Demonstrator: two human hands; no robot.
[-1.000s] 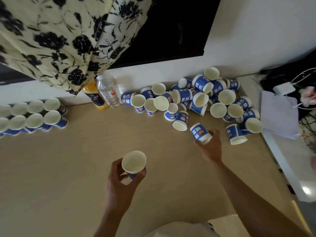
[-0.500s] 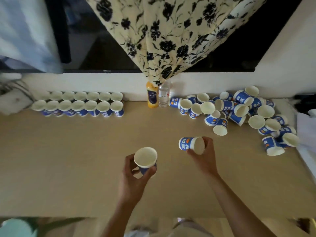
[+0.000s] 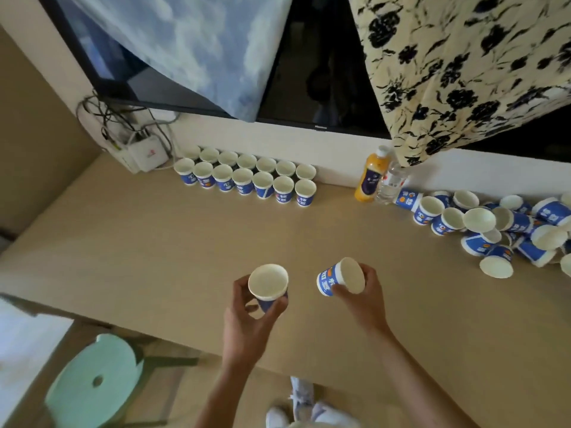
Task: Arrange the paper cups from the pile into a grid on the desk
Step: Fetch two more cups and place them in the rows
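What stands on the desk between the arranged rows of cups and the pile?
In the head view, an orange bottle and a clear bottle stand there, close beside the pile; the rest is bare desk.

i see bare desk (image 3: pixel 148 257) open from the near edge to the cup rows (image 3: pixel 244 178) at the back wall (image 3: pixel 278 139). an orange bottle (image 3: pixel 369 177) and clear bottle (image 3: pixel 391 184) stand right of them; the pile (image 3: pixel 482 222) blocks the far right.
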